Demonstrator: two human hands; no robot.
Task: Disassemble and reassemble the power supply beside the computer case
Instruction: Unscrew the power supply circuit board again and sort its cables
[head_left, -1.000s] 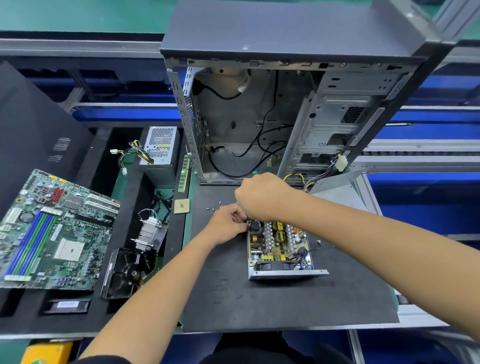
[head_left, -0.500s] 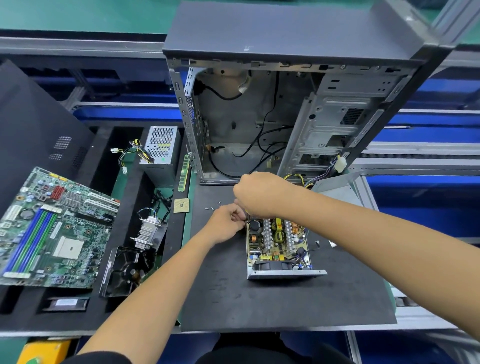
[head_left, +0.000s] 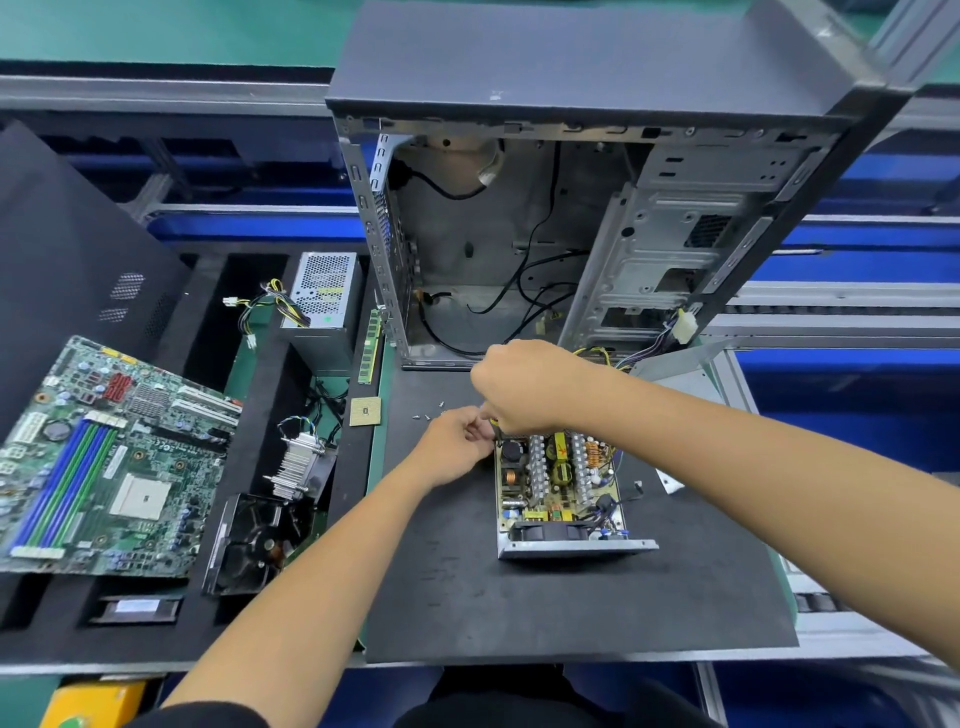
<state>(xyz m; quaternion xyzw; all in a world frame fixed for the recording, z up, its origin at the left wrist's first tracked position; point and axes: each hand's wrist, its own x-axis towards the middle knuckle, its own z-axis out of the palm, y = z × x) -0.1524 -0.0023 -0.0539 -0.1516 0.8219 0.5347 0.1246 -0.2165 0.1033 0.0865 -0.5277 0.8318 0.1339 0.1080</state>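
At the PSU (head_left: 563, 486) far-left corner: left hand (head_left: 457, 449) pinching something too small to tell, right hand (head_left: 524, 387) curled over the same spot, contents hidden. PSU at 5 o'clock from both. Cover off, board exposed, screws (head_left: 428, 413) loose at 10 o'clock; reassembly apparently pending.

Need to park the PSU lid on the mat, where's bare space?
Bare mat between the open power supply and the near edge; also between it and the right edge. Crowded: far-left corner, where loose screws and both hands work. The foam tray is full.
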